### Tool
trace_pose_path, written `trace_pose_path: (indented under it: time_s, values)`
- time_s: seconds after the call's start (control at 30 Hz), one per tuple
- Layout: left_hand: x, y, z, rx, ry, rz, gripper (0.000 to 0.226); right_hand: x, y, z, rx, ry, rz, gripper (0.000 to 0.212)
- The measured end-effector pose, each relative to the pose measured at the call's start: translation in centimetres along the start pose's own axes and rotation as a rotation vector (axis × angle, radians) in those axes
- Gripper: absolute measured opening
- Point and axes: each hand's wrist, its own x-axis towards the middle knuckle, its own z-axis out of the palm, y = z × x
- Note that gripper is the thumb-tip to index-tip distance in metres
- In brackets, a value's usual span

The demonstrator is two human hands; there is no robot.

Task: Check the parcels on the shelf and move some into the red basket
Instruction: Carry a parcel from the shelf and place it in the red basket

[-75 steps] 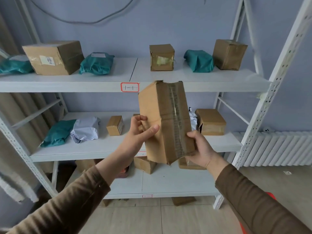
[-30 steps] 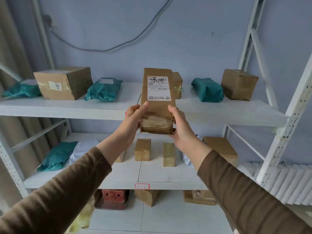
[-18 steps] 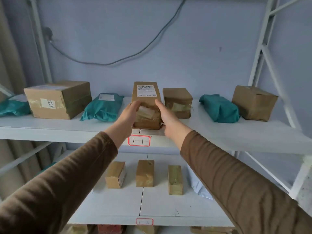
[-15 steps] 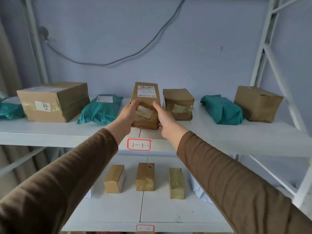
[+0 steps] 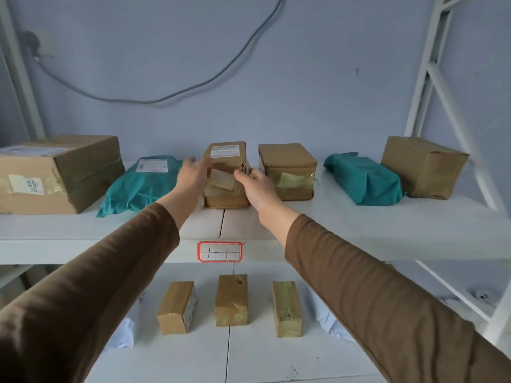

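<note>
Cardboard parcel: stood upright on the top shelf, white label on its upper face, tape across the front.
Left hand: beside the parcel's left face, fingers straight and relaxed; contact could not be confirmed.
Right hand: at the parcel's right front edge, fingers loosely bent, gripping nothing visible.
Neighbours: teal bag to the left, taped box just to the right.
Shelf tag: red-bordered, on the shelf's front lip.
Lower shelf: carried three small boxes in a row.
</note>
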Motion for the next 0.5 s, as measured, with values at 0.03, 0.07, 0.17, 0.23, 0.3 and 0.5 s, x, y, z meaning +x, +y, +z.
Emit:
trace_pose_path:
  time_s: [0.03,0.07,0.17,0.23,0.3,0.5]
  values:
    - [0.4,0.2,0.0,0.040,0.042,0.067,0.074,-0.2,0.0,-0.6,-0.047,0.055,-0.090,0.046]
    - [0.4,0.8,0.1,0.065,0.065,0.135,0.074,-0.3,-0.1,-1.3,-0.082,0.110,-0.173,0.043]
    - [-0.9,3.4,1.3,0.107,0.039,0.360,0.054,0.0,-0.7,-4.2,-0.178,0.290,-0.345,0.030]
    - [-1.5,4.8,3.3,0.141,-0.017,0.471,0.046,0.7,-0.9,-6.3,-0.211,0.405,-0.384,0.023]
    - [-1.9,5.6,5.5,0.154,-0.092,0.523,0.044,1.8,-0.7,-8.6,-0.208,0.476,-0.359,0.025]
    - [-1.9,5.4,11.2,0.002,-0.338,0.089,0.064,4.5,0.9,-13.3,-0.047,0.395,-0.006,0.062]
